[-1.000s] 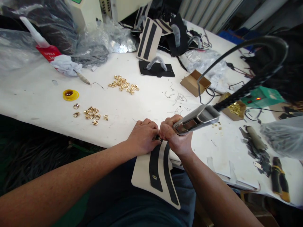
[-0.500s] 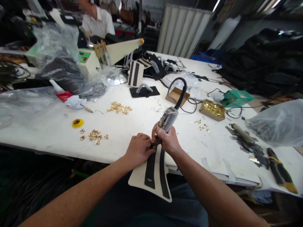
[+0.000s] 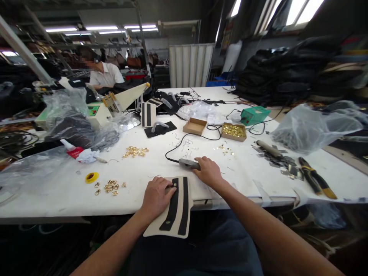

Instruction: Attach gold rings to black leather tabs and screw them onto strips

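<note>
My left hand (image 3: 156,195) pins the striped panel (image 3: 178,207), which overhangs the table (image 3: 241,188) edge. Beside it, the grey tool (image 3: 187,164) sits grasped in my right hand (image 3: 209,173); moving it calls for minding its cord (image 3: 166,154).

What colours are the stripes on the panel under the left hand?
The panel is cream with black stripes, clearest in the head view.

both of the worker's hands are bare, the left hand (image 3: 158,195) and the right hand (image 3: 209,171) alike. below the left hand, the left forearm (image 3: 115,245) is uncovered down to the picture's edge, and beyond the right hand the right forearm (image 3: 258,222) is just as bare. lower down, between the forearms, loose dark blue clothing (image 3: 230,245) covers the lap, nearly black below the left hand and a softer, creased blue below the right.
</note>
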A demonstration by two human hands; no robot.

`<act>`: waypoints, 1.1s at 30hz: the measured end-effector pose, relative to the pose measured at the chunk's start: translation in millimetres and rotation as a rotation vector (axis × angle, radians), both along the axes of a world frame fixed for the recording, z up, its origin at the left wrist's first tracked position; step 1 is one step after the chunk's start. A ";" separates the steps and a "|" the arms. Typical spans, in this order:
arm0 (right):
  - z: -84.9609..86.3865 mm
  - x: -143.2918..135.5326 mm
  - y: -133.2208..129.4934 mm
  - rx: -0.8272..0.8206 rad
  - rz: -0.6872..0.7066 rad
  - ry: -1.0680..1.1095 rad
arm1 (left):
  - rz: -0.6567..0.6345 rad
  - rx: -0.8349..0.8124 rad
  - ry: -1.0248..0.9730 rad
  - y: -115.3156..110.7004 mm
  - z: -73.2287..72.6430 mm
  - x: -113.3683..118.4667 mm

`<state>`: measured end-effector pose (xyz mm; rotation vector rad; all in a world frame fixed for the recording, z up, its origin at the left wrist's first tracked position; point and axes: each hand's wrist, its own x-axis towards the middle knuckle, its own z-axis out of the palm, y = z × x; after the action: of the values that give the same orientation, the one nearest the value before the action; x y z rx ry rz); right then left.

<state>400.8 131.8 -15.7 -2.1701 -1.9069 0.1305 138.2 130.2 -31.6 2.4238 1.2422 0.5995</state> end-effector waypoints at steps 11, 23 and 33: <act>3.3 -69.2 -88.2 0.006 -0.009 0.765 | -0.006 -0.230 -0.154 -8.7 8.1 -2.6; 28.2 -133.8 -117.6 0.458 0.481 0.974 | 0.545 -0.950 -1.087 -60.1 43.0 -19.6; 41.4 -91.3 -103.8 0.420 0.353 0.823 | 0.368 -1.143 -1.180 -79.0 66.1 -13.5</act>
<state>309.5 28.0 25.6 -1.2079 -1.5940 0.5361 124.7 51.2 34.5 0.6549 0.9789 0.8644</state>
